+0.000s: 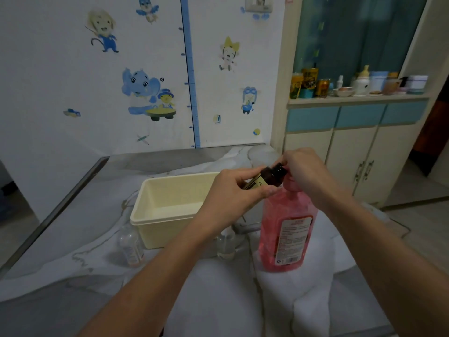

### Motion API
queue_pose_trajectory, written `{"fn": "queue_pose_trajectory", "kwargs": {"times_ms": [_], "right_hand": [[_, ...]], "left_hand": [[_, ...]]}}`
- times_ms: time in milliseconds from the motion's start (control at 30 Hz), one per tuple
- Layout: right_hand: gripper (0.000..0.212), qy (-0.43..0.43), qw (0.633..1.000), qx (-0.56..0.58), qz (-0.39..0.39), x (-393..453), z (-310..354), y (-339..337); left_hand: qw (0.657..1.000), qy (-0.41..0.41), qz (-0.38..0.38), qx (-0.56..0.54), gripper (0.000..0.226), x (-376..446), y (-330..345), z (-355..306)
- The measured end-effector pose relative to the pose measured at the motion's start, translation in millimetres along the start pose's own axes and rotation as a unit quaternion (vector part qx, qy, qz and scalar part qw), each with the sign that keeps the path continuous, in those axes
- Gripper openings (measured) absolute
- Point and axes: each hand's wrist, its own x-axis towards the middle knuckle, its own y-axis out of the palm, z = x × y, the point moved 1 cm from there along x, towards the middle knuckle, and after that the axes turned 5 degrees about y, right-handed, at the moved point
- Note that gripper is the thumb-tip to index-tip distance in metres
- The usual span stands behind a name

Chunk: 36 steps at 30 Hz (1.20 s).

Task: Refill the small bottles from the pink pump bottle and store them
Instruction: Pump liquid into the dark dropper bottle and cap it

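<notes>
My left hand (233, 190) grips a small dark brown bottle (271, 177) with a pale label, tilted so its neck points up and right. My right hand (305, 172) curls over the top of the pink pump bottle (285, 232), right at the brown bottle's mouth; the pump head is hidden under it. The pink bottle stands upright on the white cloth. Two small clear bottles stand near the table's front: one (131, 246) left of the cream bin, one (226, 246) partly behind my left forearm.
A cream plastic bin (155, 215) sits open behind the small bottles. A white cloth (73, 234) covers the grey table. A cabinet (352, 154) with jars and cans on its ledge stands to the right, and a stickered wall is behind.
</notes>
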Motion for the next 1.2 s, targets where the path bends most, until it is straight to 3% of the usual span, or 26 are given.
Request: {"fn": "queue_pose_trajectory", "kwargs": {"times_ms": [67, 133, 167, 200, 267, 300, 367, 400, 600, 767, 1033, 1200], "right_hand": [[0.028, 0.036, 0.994, 0.104, 0.014, 2.6, -4.3, 0.0], [0.030, 0.092, 0.940, 0.326, 0.042, 1.8, -6.2, -3.4], [0.032, 0.121, 0.911, 0.393, 0.044, 0.1, -7.1, -7.4], [0.033, 0.121, 0.909, 0.394, 0.053, 1.0, -10.0, -5.8], [0.028, 0.087, 0.961, 0.259, 0.046, 3.9, -7.7, -5.0], [0.026, 0.052, 0.988, 0.139, 0.038, 4.5, -5.3, -3.5], [0.027, 0.013, 1.000, -0.001, 0.013, 3.9, -1.2, -4.0], [0.028, 0.004, 1.000, -0.019, 0.011, 4.6, -0.7, -2.3], [0.028, 0.001, 0.999, -0.026, 0.022, 1.6, 1.5, -4.1], [0.027, -0.003, 0.999, 0.044, 0.006, 2.7, -3.0, -11.8], [0.031, -0.003, 1.000, -0.014, 0.010, -0.2, 1.3, -1.1], [0.028, 0.024, 0.998, 0.044, 0.024, -0.2, -2.9, -7.3]], "left_hand": [[1.000, 0.001, 0.002, 0.003, 0.038, 2.6, -1.8, -2.9], [1.000, 0.001, 0.000, 0.003, 0.037, 5.3, -3.8, -5.7], [1.000, 0.002, -0.001, 0.007, 0.037, 6.6, -4.3, -5.7], [1.000, 0.003, 0.000, 0.008, 0.036, 7.4, -4.7, -5.2], [1.000, 0.006, 0.000, 0.000, 0.036, 7.4, -4.6, -3.6], [1.000, 0.006, 0.001, -0.006, 0.036, 6.8, -4.1, -1.8], [1.000, 0.003, 0.004, -0.011, 0.038, 5.1, -2.2, 1.7], [1.000, -0.001, 0.004, -0.012, 0.039, 3.9, -1.0, 3.6], [1.000, -0.012, -0.005, -0.014, 0.041, 2.1, 0.9, 3.4], [1.000, -0.001, -0.004, -0.008, 0.037, 5.0, -3.6, -5.9], [1.000, 0.001, 0.002, -0.012, 0.037, -0.4, 0.8, 1.5], [1.000, -0.003, -0.002, -0.010, 0.037, 3.2, -0.7, -5.0]]}}
